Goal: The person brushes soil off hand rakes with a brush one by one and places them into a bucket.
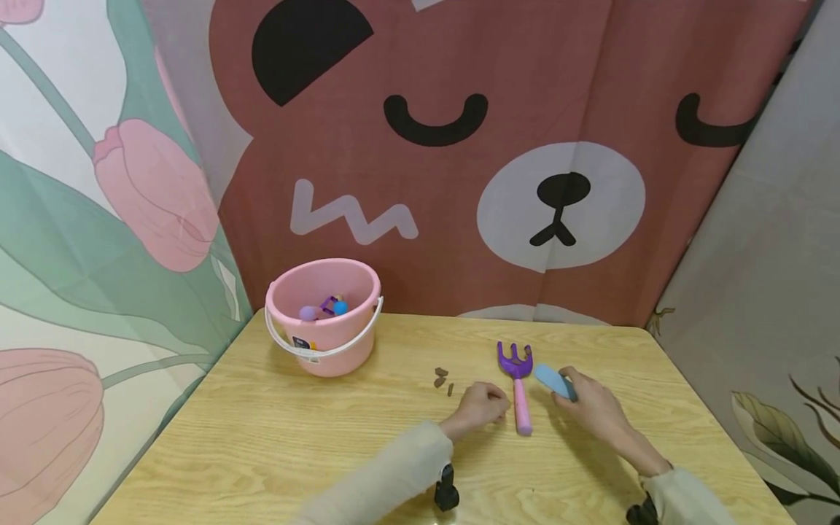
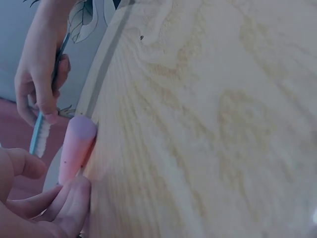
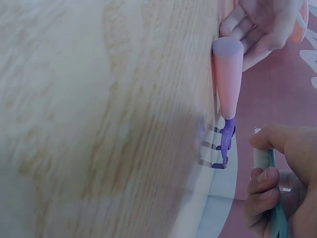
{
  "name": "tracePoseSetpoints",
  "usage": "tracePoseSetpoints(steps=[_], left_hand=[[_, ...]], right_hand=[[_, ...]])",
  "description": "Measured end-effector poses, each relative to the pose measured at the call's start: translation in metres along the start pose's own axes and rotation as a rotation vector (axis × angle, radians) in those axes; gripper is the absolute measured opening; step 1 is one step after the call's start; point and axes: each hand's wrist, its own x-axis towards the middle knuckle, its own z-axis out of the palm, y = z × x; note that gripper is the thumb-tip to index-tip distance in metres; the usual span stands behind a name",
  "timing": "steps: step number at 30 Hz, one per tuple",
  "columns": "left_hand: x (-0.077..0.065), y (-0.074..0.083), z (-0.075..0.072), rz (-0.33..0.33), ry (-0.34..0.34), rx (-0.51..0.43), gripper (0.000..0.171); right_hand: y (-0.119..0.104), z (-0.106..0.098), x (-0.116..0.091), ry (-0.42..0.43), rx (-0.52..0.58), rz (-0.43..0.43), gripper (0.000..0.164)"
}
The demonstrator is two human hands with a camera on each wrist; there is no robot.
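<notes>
A toy hand fork with purple tines and a pink handle lies on the wooden table, tines pointing away. My left hand is just left of its handle, fingers loosely bent and holding nothing; whether they touch the handle I cannot tell. To the fork's right, my right hand grips a small blue brush by its darker end, just above the table. White tufts of the brush show in the left wrist view. Small brown bits lie beyond my left hand.
A pink bucket with a white handle stands at the back left of the table, holding a purple ball, a blue ball and other small items. A bear-print cloth hangs behind the table, with other printed cloths at both sides.
</notes>
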Motion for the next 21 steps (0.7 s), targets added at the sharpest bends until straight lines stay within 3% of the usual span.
tracePoseSetpoints(steps=[7, 16, 21], left_hand=[[0.0, 0.001, 0.003, -0.018, 0.001, 0.136, 0.011], [0.0, 0.004, 0.009, 0.014, 0.044, 0.2, 0.013], [0.004, 0.001, 0.013, -0.035, 0.062, 0.206, 0.019]], right_hand=[[-0.004, 0.001, 0.002, 0.002, -0.009, -0.007, 0.045], [-0.004, -0.001, 0.001, -0.023, -0.017, 0.005, 0.045], [-0.003, -0.001, 0.002, -0.034, -0.011, 0.002, 0.046]])
